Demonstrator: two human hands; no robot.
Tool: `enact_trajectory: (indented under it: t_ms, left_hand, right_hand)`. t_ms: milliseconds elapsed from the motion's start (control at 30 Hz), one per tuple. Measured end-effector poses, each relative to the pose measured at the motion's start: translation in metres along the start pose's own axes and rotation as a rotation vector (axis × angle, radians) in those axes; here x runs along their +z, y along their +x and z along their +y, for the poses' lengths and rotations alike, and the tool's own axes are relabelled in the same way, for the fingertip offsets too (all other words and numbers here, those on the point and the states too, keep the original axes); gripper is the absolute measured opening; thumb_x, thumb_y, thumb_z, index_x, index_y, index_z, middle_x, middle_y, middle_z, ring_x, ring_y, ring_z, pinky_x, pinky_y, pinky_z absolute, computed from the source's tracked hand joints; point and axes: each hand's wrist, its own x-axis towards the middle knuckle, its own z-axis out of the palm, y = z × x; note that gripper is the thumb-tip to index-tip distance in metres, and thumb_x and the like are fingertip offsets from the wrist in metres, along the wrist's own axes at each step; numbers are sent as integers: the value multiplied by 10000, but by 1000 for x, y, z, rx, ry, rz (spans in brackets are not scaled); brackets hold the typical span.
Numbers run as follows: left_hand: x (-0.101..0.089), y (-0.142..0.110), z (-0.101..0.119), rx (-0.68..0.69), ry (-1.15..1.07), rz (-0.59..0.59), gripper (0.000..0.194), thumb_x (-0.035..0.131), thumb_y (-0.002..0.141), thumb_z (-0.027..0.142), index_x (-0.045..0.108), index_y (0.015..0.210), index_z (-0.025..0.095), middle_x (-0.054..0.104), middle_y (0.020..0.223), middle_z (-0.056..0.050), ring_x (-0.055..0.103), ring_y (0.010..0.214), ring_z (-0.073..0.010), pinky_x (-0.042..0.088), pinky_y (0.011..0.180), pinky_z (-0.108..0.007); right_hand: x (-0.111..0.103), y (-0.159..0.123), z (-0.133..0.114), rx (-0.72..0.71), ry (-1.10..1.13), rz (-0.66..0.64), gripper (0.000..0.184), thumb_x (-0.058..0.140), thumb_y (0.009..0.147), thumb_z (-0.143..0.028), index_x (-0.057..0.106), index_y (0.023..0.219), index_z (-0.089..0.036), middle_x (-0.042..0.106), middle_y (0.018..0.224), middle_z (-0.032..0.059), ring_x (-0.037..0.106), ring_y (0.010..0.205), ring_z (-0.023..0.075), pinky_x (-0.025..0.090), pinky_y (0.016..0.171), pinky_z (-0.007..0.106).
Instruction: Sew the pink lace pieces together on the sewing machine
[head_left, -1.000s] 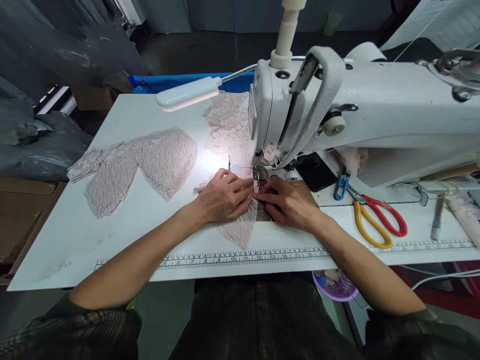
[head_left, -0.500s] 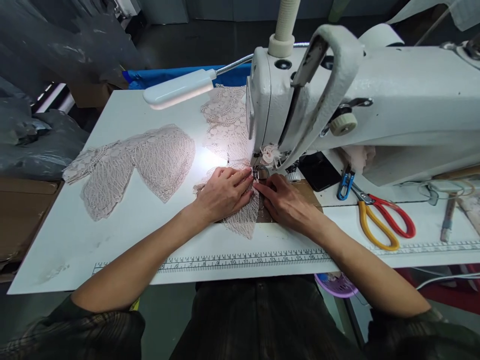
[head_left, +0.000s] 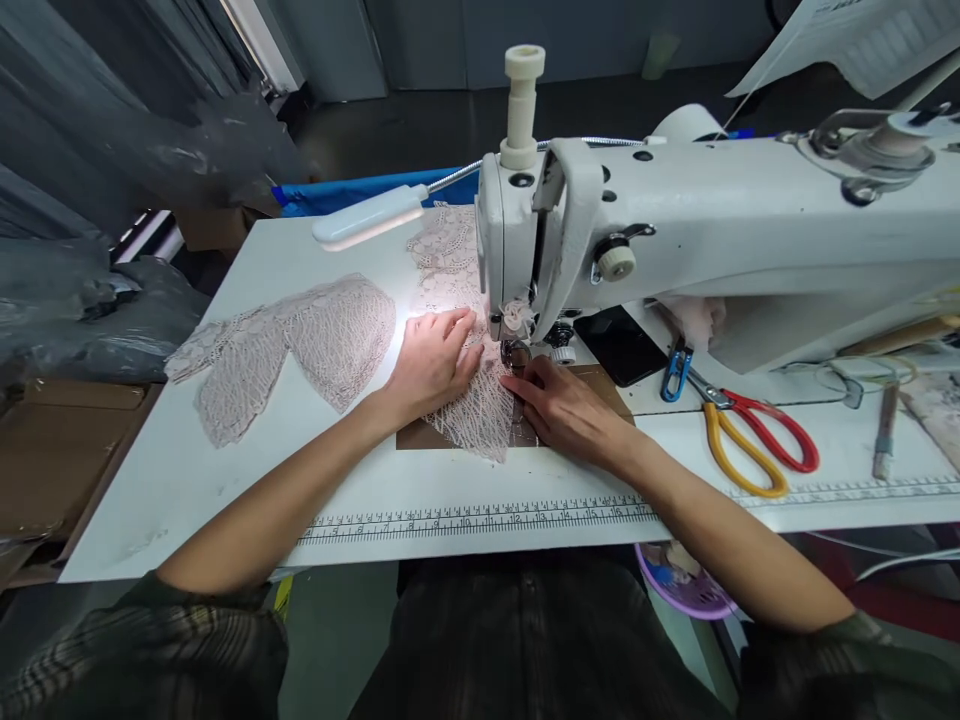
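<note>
My left hand (head_left: 437, 362) lies flat on a pale pink lace piece (head_left: 480, 425), fingers slightly spread, left of the needle area. With thumb and forefinger pinched, my right hand (head_left: 562, 408) grips that lace's right edge just in front of the presser foot (head_left: 514, 354). The lace runs back under the head of a white sewing machine (head_left: 705, 215) and tapers to a point towards me. Its far part (head_left: 448, 245) shows scalloped floral patterns. The needle tip is too small to make out. Another lace piece (head_left: 341, 335) lies on the table to the left.
A lamp (head_left: 369, 218) lights the work from the left. Right of my hands are a black phone (head_left: 621, 343), blue thread snips (head_left: 676, 373) and red-and-yellow-handled scissors (head_left: 750, 440). A ruler strip (head_left: 465, 522) lines the table's front edge. A purple basket (head_left: 694, 600) sits below.
My left hand has shifted left and away from me, off the right hand's fingertips, and its fingers have spread. The right hand keeps its place by the presser foot. The camera view has tilted up.
</note>
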Motion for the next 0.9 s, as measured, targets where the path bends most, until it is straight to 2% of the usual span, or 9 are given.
enact_trajectory:
  t_ms: [133, 233, 333, 400, 467, 600, 733, 833, 900]
  left_hand:
    - [4, 8, -18, 88, 14, -131, 334, 408, 1004, 364, 575, 1141, 109, 622, 1041, -172, 580, 974, -309, 420, 804, -435]
    - [-2, 4, -18, 148, -18, -77, 321, 425, 1001, 343, 557, 1170, 104, 614, 1127, -194, 593, 994, -308, 442, 832, -463]
    - [-15, -9, -6, 262, -75, 8, 265, 456, 989, 282, 568, 1165, 118, 627, 1177, -185, 604, 998, -282, 486, 820, -452]
    - [-22, -20, 3, 367, -205, 4, 209, 491, 979, 251, 604, 1110, 135, 669, 1101, -141, 626, 940, -235, 520, 778, -393]
    - [-26, -30, 9, 449, -382, -53, 168, 557, 957, 267, 641, 1038, 146, 693, 1006, -100, 641, 888, -197, 540, 758, -346]
    - [-25, -44, 13, 415, -606, -152, 195, 637, 920, 327, 672, 863, 144, 681, 995, -105, 644, 919, -193, 549, 784, -329]
    - [-24, -47, 14, 311, -656, -193, 208, 596, 939, 269, 678, 789, 150, 669, 982, -98, 635, 912, -186, 538, 790, -325]
    - [-27, -47, 18, 252, -675, -211, 204, 579, 940, 260, 686, 799, 158, 669, 1001, -92, 633, 919, -185, 537, 794, -326]
    - [-28, -47, 20, 211, -679, -198, 194, 575, 936, 254, 684, 806, 158, 670, 1004, -88, 638, 915, -184, 539, 788, -326]
  right_hand:
    - [1, 0, -1, 45, 74, -14, 341, 481, 906, -100, 615, 1214, -160, 568, 1004, 123, 537, 914, 230, 508, 855, 394]
    - [-2, 0, -1, 101, 172, 19, 358, 462, 914, -137, 632, 1228, -153, 586, 1012, 130, 565, 908, 223, 506, 861, 390]
    - [-8, 2, 0, 202, 289, 69, 334, 458, 905, -147, 672, 1161, -150, 622, 952, 103, 584, 812, 183, 499, 794, 336]
    - [-12, 3, 2, 283, 359, 103, 289, 476, 875, -134, 696, 1061, -147, 635, 879, 67, 569, 733, 149, 475, 725, 290]
    - [-13, 5, 2, 369, 415, 129, 244, 495, 849, -131, 703, 977, -146, 636, 822, 38, 540, 666, 122, 441, 665, 262]
    - [-14, 7, 2, 475, 468, 123, 215, 505, 826, -140, 708, 896, -155, 623, 752, 8, 480, 576, 93, 384, 589, 243]
    - [-19, 5, -3, 407, 554, 59, 192, 522, 808, -151, 693, 893, -166, 609, 719, -3, 469, 559, 91, 383, 564, 237]
    - [-24, 3, -12, 219, 673, -33, 144, 593, 791, -196, 659, 916, -165, 591, 754, 1, 505, 625, 105, 420, 591, 237]
    - [-24, 4, -18, 103, 678, -69, 193, 674, 779, -277, 632, 930, -165, 578, 795, 5, 504, 662, 111, 429, 611, 243]
